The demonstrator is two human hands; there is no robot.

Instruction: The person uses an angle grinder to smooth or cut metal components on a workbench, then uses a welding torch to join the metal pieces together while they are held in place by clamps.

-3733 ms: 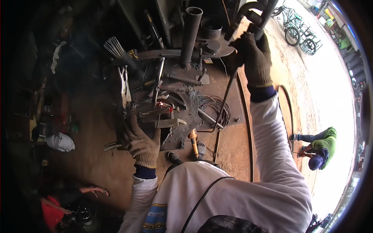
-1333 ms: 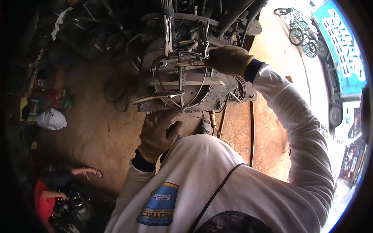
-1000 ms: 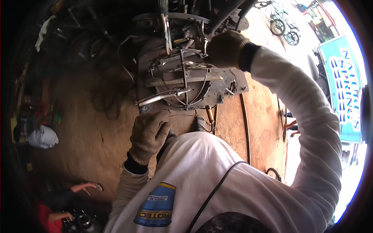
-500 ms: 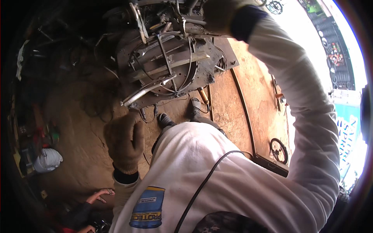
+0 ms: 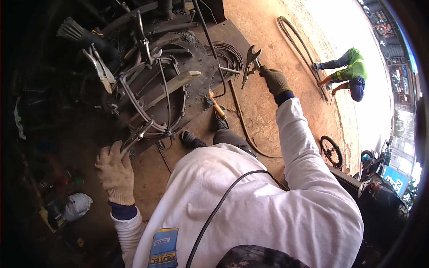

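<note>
My gloved right hand (image 5: 275, 81) is closed on a pair of locking pliers (image 5: 251, 64), held out over the floor to the right of the work table, its jaws pointing away from me. At the table's near left edge, my gloved left hand (image 5: 115, 172) is closed round the handle end of another pair of locking pliers (image 5: 139, 134). Those pliers reach the near side of a round frame of bent metal rods (image 5: 182, 107). A flat bar (image 5: 167, 89) lies across the frame. Two more clamping pliers (image 5: 100, 71) (image 5: 144, 38) stand at its far left side.
A dark metal table (image 5: 201, 105) carries the frame, a wire coil (image 5: 228, 56) and a brush (image 5: 73, 30). An orange-handled tool (image 5: 217, 106) hangs at its edge. A hose (image 5: 243, 120) crosses the floor. Another person (image 5: 353, 71) bends over long rods (image 5: 297, 44) at right.
My right hand has come back from the table's far side, out to the right, with pliers now showing in it. My left hand has moved left and now meets the near pliers' handle.
</note>
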